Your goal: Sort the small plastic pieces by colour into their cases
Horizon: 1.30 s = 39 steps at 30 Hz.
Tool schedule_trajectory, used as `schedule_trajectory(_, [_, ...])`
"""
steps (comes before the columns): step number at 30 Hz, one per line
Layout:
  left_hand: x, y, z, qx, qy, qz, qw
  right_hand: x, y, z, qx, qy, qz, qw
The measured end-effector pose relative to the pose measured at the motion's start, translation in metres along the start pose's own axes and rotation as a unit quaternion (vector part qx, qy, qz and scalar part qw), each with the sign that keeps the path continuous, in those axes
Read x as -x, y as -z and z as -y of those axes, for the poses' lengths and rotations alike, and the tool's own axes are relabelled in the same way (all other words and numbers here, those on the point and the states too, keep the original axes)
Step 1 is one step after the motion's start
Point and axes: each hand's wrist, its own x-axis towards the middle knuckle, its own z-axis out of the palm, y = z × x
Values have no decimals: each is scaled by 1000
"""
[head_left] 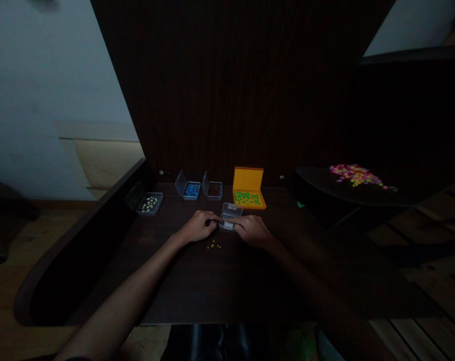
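Observation:
A small clear plastic box with its lid raised stands on the dark tabletop between my two hands. My left hand is curled at the box's left edge, index finger and thumb against it. From the right, my right hand reaches over the box with its index finger stretched to the inside and the other fingers folded. What its fingertips hold, if anything, is too small and dark to make out. Several tiny yellow beads lie loose on the table just in front of the box.
Along the back stand open boxes: one with cream pieces, one with blue pieces, one with dark brown pieces, and an orange case with green pieces. A multicoloured pile lies on the dark surface at right. A raised side panel bounds the left.

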Motion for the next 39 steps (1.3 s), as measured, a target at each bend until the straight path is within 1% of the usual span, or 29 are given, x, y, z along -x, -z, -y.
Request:
schedule_trajectory(5, [2, -2, 3, -5, -16, 0, 1000, 1, 5, 10, 54, -5, 28, 998])
schedule_trajectory(15, [4, -3, 4, -3, -24, 5, 1000, 1, 6, 12, 80, -16, 40, 996])
schedule_trajectory(17, [5, -2, 3, 0, -25, 4, 1000, 1, 6, 12, 83, -16, 29, 996])
schedule_trajectory(19, [6, 0, 1, 9, -28, 4, 1000, 3, 5, 11, 71, -14, 3, 997])
schedule_trajectory(22, [8, 6, 1, 31, -27, 7, 999, 9, 1, 13, 11, 23, -40, 999])
schedule_trajectory(25, [11, 13, 2, 57, -26, 40, 997, 16, -5, 17, -45, 95, -42, 994])
schedule_trajectory(27, [13, 17, 3, 73, -22, 76, 994, 19, -8, 21, -53, 120, -28, 991])
schedule_trajectory(30, [15, 20, 5, 83, -11, 114, 990, 21, -12, 25, -47, 119, -10, 992])
schedule_trajectory(34, [16, 20, 5, 91, -7, 134, 987, 19, -17, 25, -62, 141, 10, 988])
schedule_trajectory(39, [16, 19, 3, 96, -19, 148, 984, 18, -21, 25, -69, 159, -10, 985])
